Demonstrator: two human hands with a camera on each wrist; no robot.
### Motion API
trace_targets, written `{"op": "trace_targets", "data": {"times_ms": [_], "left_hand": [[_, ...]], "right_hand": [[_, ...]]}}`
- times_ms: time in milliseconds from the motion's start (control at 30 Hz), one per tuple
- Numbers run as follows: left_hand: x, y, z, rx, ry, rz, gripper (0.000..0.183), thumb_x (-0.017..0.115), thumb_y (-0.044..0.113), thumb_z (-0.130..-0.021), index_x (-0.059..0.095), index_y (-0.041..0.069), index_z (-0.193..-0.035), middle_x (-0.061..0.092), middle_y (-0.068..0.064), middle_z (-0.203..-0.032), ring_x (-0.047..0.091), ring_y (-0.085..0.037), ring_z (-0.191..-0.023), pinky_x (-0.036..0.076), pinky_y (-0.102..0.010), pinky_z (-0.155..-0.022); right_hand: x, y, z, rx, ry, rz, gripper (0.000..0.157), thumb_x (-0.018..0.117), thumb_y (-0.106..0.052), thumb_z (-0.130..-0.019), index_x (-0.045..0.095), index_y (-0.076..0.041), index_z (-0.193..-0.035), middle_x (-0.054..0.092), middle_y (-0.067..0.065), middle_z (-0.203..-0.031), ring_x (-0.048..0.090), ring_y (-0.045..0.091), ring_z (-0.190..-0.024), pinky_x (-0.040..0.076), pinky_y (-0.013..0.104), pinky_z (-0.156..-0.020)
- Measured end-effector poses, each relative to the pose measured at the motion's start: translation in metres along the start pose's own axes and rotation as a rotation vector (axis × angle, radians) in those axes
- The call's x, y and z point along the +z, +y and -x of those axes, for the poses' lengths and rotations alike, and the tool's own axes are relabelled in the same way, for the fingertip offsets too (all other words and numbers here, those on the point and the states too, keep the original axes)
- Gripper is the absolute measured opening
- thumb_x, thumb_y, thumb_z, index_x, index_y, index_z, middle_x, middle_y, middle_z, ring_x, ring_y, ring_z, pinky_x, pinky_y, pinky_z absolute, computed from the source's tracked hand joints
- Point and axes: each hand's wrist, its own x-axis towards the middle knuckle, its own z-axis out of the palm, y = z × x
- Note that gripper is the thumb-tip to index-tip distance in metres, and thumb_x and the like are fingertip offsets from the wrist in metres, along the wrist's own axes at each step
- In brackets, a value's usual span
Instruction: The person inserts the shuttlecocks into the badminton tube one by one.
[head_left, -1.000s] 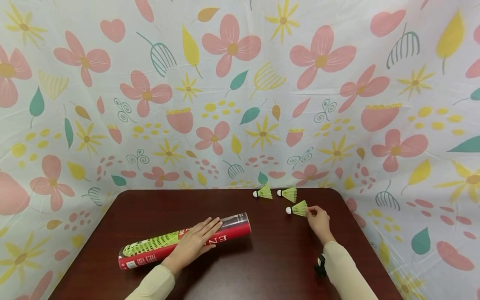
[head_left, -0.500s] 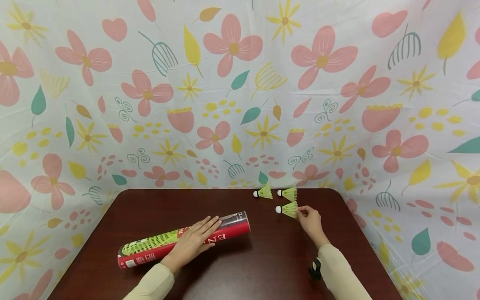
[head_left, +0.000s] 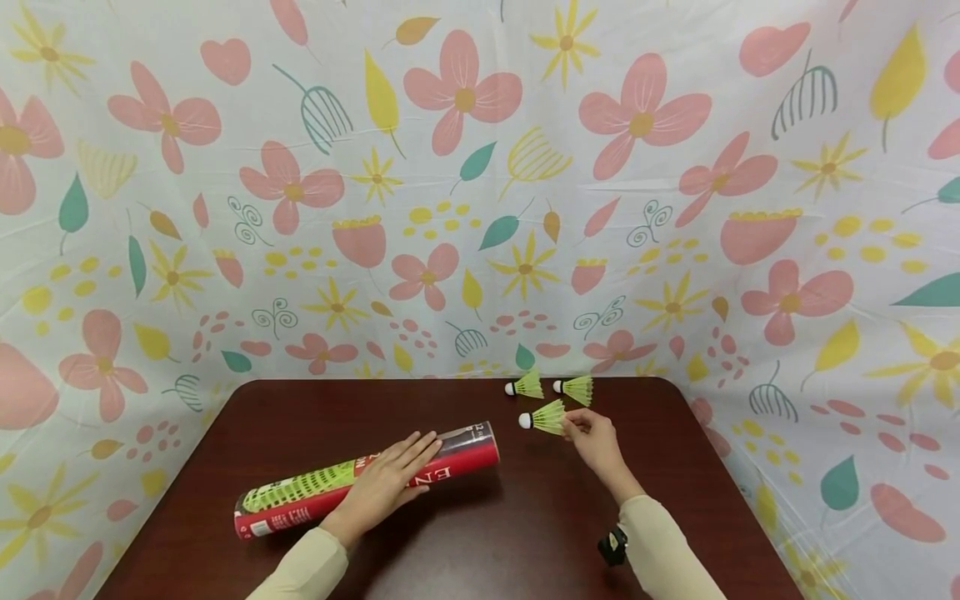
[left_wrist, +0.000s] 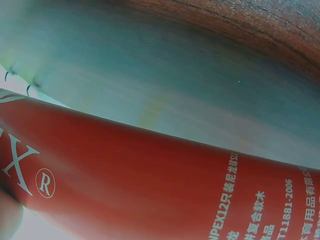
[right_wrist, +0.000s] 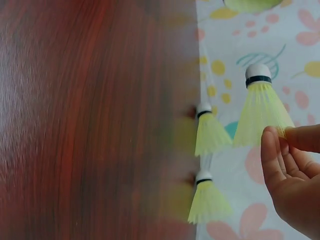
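Observation:
My right hand (head_left: 596, 446) pinches a yellow shuttlecock (head_left: 543, 417) by the rim of its skirt. Its white cork points left, toward the tube's right end. In the right wrist view the thumb and fingertips hold this shuttlecock (right_wrist: 260, 110) at the skirt edge. My left hand (head_left: 382, 487) rests across the middle of a red shuttlecock tube (head_left: 315, 496), fingers straight over its top. This tube slants up to the right; whether its right end is uncapped, I cannot tell. The left wrist view shows the tube's red printed side (left_wrist: 135, 175) and a bit of the hand.
Two more yellow shuttlecocks, a left one (head_left: 527, 386) and a right one (head_left: 576, 389), lie near the back edge of the dark wooden table (head_left: 540, 525). Behind the table hangs a flower-patterned cloth (head_left: 465, 208).
My right hand has carried the pinched shuttlecock leftward, closer to the tube's right end. My left hand and the tube have stayed nearly in place.

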Motion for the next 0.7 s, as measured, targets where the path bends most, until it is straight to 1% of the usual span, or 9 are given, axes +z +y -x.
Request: {"op": "trace_targets", "data": {"times_ms": [100,167,233,333,467,700], "left_hand": [[0.001,0.000,0.000,0.001,0.003,0.000,0.072,0.064,0.040,-0.077,0.035,0.012,-0.137,0.030,-0.002,-0.142,0.036,-0.023,-0.124,0.038,-0.040,-0.093],[0.002,-0.001,0.000,0.000,0.003,-0.001,0.073,0.066,0.039,-0.076,0.035,0.012,-0.137,0.029,-0.002,-0.142,0.036,-0.023,-0.124,0.038,-0.041,-0.094],[0.002,-0.001,0.001,-0.001,-0.001,-0.004,0.075,0.067,0.038,-0.075,0.034,0.012,-0.137,0.029,-0.002,-0.142,0.035,-0.023,-0.125,0.037,-0.040,-0.095],[0.002,-0.001,0.001,-0.003,-0.011,-0.005,0.075,0.066,0.039,-0.076,0.033,0.012,-0.137,0.028,-0.002,-0.143,0.033,-0.022,-0.126,0.037,-0.041,-0.095],[0.001,0.001,0.000,-0.005,-0.010,0.003,0.074,0.065,0.040,-0.077,0.033,0.013,-0.137,0.028,-0.002,-0.143,0.033,-0.022,-0.126,0.038,-0.041,-0.094],[0.000,0.002,-0.001,-0.014,-0.014,0.005,0.075,0.064,0.041,-0.077,0.032,0.014,-0.138,0.028,-0.002,-0.143,0.032,-0.022,-0.127,0.037,-0.041,-0.095]], "right_hand": [[0.004,-0.007,0.004,-0.028,-0.038,-0.043,0.012,0.059,-0.008,-0.084,0.063,0.001,-0.090,0.063,0.012,-0.077,0.062,0.027,-0.070,0.052,0.032,-0.062],[0.007,-0.010,0.007,-0.043,-0.060,-0.074,0.011,0.059,-0.008,-0.084,0.063,0.001,-0.089,0.063,0.012,-0.078,0.061,0.031,-0.073,0.052,0.029,-0.062],[0.011,-0.013,0.009,-0.052,-0.080,-0.101,0.011,0.060,-0.008,-0.083,0.063,0.001,-0.089,0.063,0.013,-0.079,0.061,0.032,-0.074,0.052,0.026,-0.061],[0.016,-0.016,0.013,-0.059,-0.098,-0.133,0.011,0.060,-0.008,-0.083,0.064,0.000,-0.089,0.063,0.014,-0.080,0.061,0.030,-0.074,0.052,0.027,-0.063],[0.023,-0.022,0.016,-0.079,-0.104,-0.157,0.008,0.061,-0.006,-0.082,0.064,0.000,-0.087,0.062,0.013,-0.079,0.061,0.026,-0.071,0.052,0.034,-0.065],[0.038,-0.025,0.021,-0.136,-0.132,-0.157,0.004,0.060,-0.003,-0.082,0.063,-0.001,-0.084,0.062,0.009,-0.074,0.062,0.023,-0.068,0.052,0.035,-0.062]]}}
